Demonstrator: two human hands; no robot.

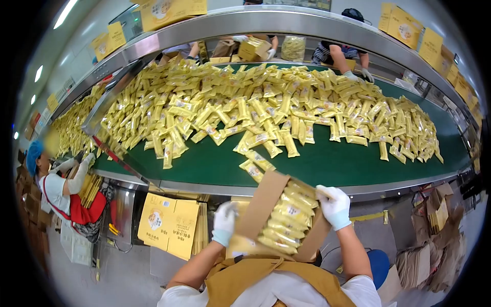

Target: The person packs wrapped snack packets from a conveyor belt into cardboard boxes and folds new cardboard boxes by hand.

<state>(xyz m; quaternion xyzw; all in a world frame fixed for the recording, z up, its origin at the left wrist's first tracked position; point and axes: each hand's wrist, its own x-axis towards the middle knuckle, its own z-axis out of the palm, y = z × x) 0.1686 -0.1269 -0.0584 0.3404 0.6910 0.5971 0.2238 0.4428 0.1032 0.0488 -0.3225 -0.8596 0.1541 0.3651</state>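
Observation:
An open cardboard box is held tilted in front of my body, with a row of yellow wrapped snack packets packed inside. My left hand, in a white glove, is closed at the box's left side, its fingertips partly blurred. On the opposite side my right hand, also gloved, grips the box's upper right edge with thumb and fingers. Just beyond the box, two loose packets lie at the near side of the heap of packets.
A green conveyor belt carries the heap below a metal frame. Flat yellow cartons stand left of me. A co-worker in a red apron is at far left; others work across the belt. Brown paper bags lie at right.

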